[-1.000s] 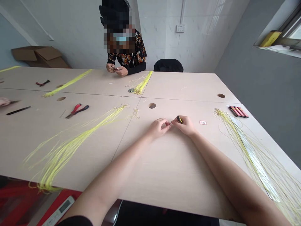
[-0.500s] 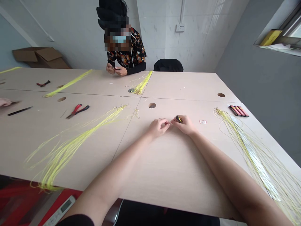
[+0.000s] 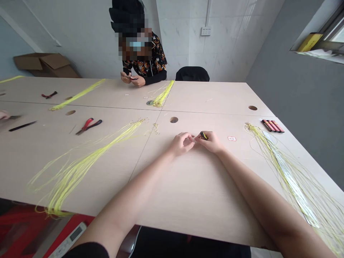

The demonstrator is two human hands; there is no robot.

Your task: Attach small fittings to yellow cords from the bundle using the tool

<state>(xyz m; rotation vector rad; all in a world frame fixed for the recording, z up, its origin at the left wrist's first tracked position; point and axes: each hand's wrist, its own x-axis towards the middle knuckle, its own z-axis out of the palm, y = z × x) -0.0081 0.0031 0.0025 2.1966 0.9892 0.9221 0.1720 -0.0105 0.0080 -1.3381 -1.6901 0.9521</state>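
Observation:
Over the middle of the table, my left hand (image 3: 182, 143) is closed in a pinch, thumb against fingertips; what lies between them is too small to make out. My right hand (image 3: 213, 142) meets it fingertip to fingertip, wrapped round a small black tool with yellow marks (image 3: 204, 135). Only the tool's upper end shows, so its exact kind is hidden. A small white label with a red border (image 3: 232, 138) lies right of my right hand. To the left is a bundle of thin yellow cords (image 3: 99, 152), with several short loose pieces (image 3: 155, 129) by its far end.
Red-and-black pliers (image 3: 88, 126) and a black pen-like tool (image 3: 23, 126) lie at left. Another yellow cord bundle (image 3: 271, 148) spreads on the right by several pink-and-black batteries (image 3: 272, 126). A person (image 3: 146, 68) works across the table; another person's hand (image 3: 4, 115) shows at far left.
My hands stay almost in place, with only a slight shift of the fingers. The other person's hand at the far left has drawn back a little toward the edge.

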